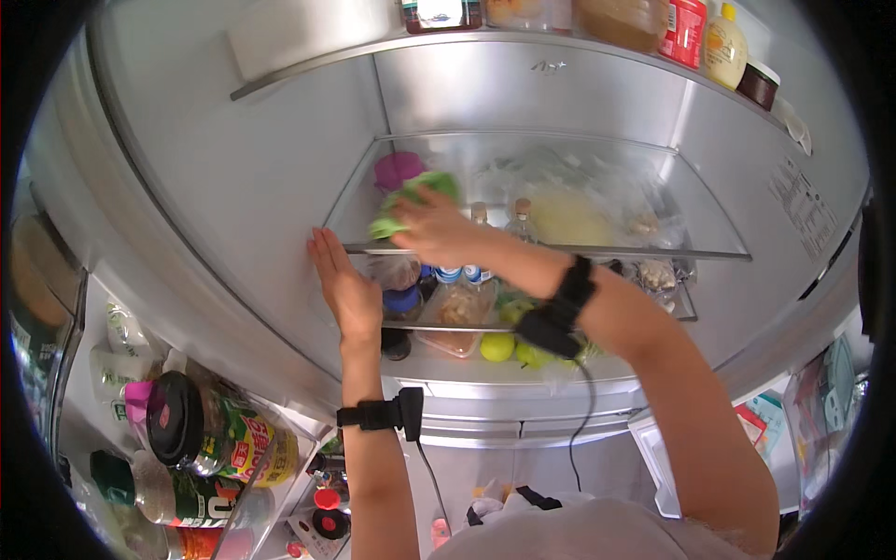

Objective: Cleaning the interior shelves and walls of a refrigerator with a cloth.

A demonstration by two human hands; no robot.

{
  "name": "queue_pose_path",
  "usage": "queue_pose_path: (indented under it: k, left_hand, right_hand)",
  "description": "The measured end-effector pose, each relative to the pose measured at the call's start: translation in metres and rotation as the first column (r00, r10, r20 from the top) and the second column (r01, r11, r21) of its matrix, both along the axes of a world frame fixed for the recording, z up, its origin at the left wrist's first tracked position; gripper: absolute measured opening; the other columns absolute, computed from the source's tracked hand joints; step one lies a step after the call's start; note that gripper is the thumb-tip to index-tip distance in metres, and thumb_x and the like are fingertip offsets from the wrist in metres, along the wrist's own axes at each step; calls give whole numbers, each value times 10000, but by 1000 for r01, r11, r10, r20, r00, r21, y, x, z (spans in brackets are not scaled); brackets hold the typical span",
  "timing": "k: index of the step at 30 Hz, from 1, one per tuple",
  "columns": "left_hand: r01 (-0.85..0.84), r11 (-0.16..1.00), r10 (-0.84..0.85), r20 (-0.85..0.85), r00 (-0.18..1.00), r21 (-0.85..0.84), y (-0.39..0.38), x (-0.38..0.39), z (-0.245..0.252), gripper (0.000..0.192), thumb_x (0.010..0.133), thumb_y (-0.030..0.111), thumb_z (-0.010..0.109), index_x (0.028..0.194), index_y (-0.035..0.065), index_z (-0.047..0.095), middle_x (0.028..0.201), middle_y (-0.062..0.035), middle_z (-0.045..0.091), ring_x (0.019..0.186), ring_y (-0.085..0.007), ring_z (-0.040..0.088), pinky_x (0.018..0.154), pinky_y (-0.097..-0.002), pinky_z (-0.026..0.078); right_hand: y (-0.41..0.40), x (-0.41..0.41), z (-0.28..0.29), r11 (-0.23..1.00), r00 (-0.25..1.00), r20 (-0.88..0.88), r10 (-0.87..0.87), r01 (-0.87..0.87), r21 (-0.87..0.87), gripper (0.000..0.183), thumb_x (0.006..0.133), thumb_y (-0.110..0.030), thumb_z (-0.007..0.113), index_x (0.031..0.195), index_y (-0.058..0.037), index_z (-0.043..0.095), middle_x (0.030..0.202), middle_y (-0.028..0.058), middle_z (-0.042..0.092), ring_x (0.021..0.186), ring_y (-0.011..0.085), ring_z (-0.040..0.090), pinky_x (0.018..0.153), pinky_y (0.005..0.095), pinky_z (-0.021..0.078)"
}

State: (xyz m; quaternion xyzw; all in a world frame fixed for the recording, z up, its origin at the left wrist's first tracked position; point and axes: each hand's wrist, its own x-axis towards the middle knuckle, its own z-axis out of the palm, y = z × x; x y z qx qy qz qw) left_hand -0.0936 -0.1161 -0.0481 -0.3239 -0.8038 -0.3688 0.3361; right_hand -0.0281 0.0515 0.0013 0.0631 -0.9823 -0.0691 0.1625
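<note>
I stand before a refrigerator with its doors swung out. My right hand (pixel 437 224) presses a bunched green cloth (pixel 383 225) onto the left part of a glass shelf (pixel 602 148); the hand is slightly blurred. My left hand (pixel 350 297) holds nothing. Its fingers are stretched out along the left inner wall (pixel 231 182), beside the shelf's front left corner. Through the glass, on a lower level, I see a purple item (pixel 397 170), two corked bottles (pixel 521 222) and plastic bags (pixel 630 199). My right forearm covers part of the lower shelf.
Above, the upper shelf (pixel 483 35) bears jars, a red container (pixel 684 33) and a yellow bottle (pixel 726 49). Green fruit (pixel 497 346) and a food tray (pixel 451 341) sit low down. The left door's rack holds a black-lidded jar (pixel 175 420). Cables hang from both wrist straps.
</note>
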Motion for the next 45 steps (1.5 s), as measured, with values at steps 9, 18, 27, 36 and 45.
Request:
queue_pose_path:
  k: [9, 18, 27, 36, 45]
  left_hand:
    - [0, 999, 1, 24, 1000, -32, -2, 8, 7, 696, 710, -162, 424, 1379, -61, 263, 1431, -249, 264, 1339, -406, 234, 1102, -436, 246]
    - [35, 999, -34, 34, 999, -23, -3, 10, 10, 757, 641, -180, 464, 1364, -75, 267, 1426, -268, 254, 1319, -446, 243, 1099, -470, 232]
    - [32, 999, -31, 48, 998, -22, -3, 7, 6, 747, 672, -184, 414, 1388, -49, 251, 1439, -244, 259, 1355, -383, 216, 1125, -422, 194]
    - [-20, 999, 19, -15, 1000, -46, -2, -2, -6, 753, 662, -177, 419, 1387, -49, 263, 1434, -235, 280, 1351, -379, 234, 1122, -434, 199]
    - [5, 999, -6, -37, 999, -34, 1, 2, -1, 733, 690, -169, 392, 1397, -22, 269, 1436, -223, 287, 1341, -388, 251, 1110, -425, 228]
  right_hand:
    - [-17, -102, 20, 997, 983, 183, -20, 34, -73, 522, 944, -358, 317, 1358, -45, 373, 1451, 125, 304, 1356, 395, 199, 1105, 482, 206]
    - [56, -170, 26, 970, 924, 369, -97, 5, 241, 478, 966, -337, 240, 1281, -58, 468, 1420, 182, 331, 1355, 338, 243, 1105, 502, 159]
    - [115, -180, 28, 974, 919, 348, -183, 123, 189, 397, 895, -250, 395, 1267, -143, 484, 1365, 156, 403, 1307, 306, 330, 1049, 532, 258]
    - [305, 89, 31, 849, 810, 318, -492, 527, -30, 464, 916, -397, 396, 1216, -58, 500, 1214, 232, 526, 1119, 391, 497, 951, 449, 390]
    - [361, 282, 34, 438, 359, 347, -866, 881, 181, 501, 946, -419, 307, 1373, -166, 371, 1421, 129, 362, 1329, 332, 286, 1092, 442, 213]
